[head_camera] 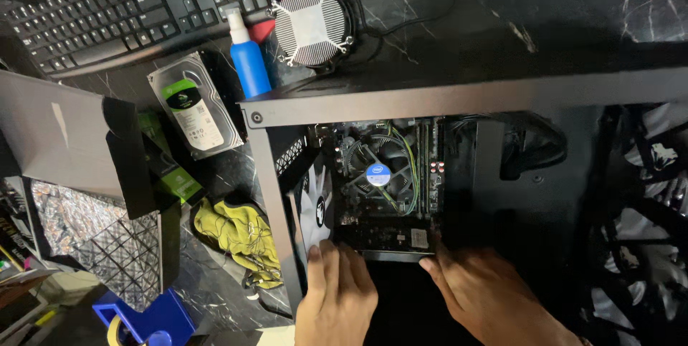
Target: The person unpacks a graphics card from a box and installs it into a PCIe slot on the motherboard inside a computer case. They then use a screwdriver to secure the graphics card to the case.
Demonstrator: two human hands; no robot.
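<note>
Left of the case we log a black keyboard [107, 9], a bare hard drive [193, 106], a blue spray bottle [246, 55], a yellow cloth [240, 235] and a loose heatsink cooler [313, 25]. Inside the open computer case [401, 98], below the motherboard fan [378, 172], sits the dark expansion card [387, 237]. Our left hand [337, 296] lies flat, fingers together, at its left end; our right hand [487, 296] touches its right end, holding nothing.

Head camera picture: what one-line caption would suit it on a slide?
Both hands, left and right, press on a graphics card inside an open computer case.
</note>
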